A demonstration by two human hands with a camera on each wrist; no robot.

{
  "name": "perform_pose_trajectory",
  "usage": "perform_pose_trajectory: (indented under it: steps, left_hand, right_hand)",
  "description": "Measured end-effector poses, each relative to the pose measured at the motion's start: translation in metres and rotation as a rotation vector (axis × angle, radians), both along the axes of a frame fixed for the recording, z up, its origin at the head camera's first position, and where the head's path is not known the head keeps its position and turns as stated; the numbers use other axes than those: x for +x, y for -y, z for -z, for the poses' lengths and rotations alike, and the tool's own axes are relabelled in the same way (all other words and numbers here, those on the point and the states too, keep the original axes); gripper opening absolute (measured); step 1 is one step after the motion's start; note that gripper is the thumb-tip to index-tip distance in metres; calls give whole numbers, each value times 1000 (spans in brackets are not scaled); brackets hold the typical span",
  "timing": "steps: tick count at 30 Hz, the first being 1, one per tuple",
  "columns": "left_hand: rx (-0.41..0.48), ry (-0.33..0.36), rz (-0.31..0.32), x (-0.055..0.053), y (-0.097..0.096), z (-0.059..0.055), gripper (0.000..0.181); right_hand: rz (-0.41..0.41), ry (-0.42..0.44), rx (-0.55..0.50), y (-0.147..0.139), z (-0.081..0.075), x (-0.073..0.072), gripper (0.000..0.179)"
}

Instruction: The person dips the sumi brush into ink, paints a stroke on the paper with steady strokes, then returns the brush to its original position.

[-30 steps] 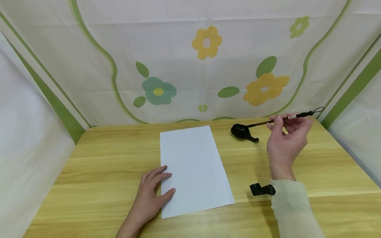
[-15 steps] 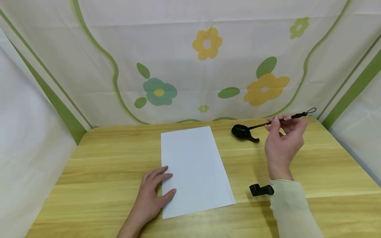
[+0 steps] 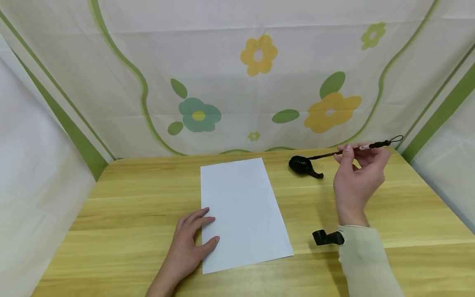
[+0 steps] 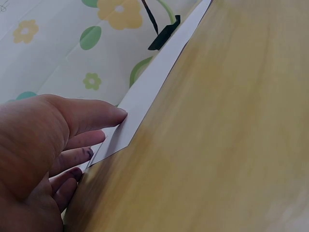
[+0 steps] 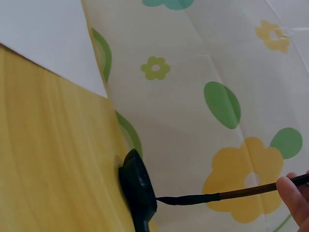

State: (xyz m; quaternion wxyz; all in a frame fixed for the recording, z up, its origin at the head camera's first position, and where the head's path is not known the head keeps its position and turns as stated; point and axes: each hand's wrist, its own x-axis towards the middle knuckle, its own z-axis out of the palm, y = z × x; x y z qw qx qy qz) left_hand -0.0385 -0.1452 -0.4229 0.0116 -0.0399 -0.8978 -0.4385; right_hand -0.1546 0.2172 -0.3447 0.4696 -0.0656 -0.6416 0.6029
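My right hand (image 3: pixel 358 181) pinches a calligraphy brush (image 3: pixel 330 154) by its thin dark handle, which ends in a black cord loop. The brush's black tip (image 5: pixel 186 199) meets the rim of a small black ink dish (image 3: pixel 300 165), whose curved tail points right. In the right wrist view the dish (image 5: pixel 137 186) is seen nearly edge-on, so its inside is hidden. A blank white sheet of paper (image 3: pixel 243 206) lies in the middle of the table. On its left edge rests my left hand (image 3: pixel 189 243), fingers spread; dark smudges mark some fingertips in the left wrist view.
The wooden table (image 3: pixel 141 222) ends at a hanging cloth (image 3: pixel 222 62) with printed flowers. White cloth also hangs at both sides. A black wrist camera mount (image 3: pixel 326 237) juts from the right sleeve (image 3: pixel 365 255) above the table.
My right hand moved slightly left with the brush, then back to the right, the tip staying by the dish rim. The left hand, paper and dish kept their places.
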Motion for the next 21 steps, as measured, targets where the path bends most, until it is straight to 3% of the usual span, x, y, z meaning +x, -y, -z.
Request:
perform_pose_trajectory:
  steps: [7, 12, 21]
  left_hand:
    - [-7, 7, 0, 0, 0, -1, 40]
    - [-5, 2, -1, 1, 0, -1, 40]
    - [-17, -41, 6, 0, -1, 1, 40]
  right_hand:
    - [-7, 6, -4, -3, 2, 0, 15]
    - [-9, -51, -16, -1, -7, 3, 16]
    - [-222, -135, -170, 22, -15, 9, 22]
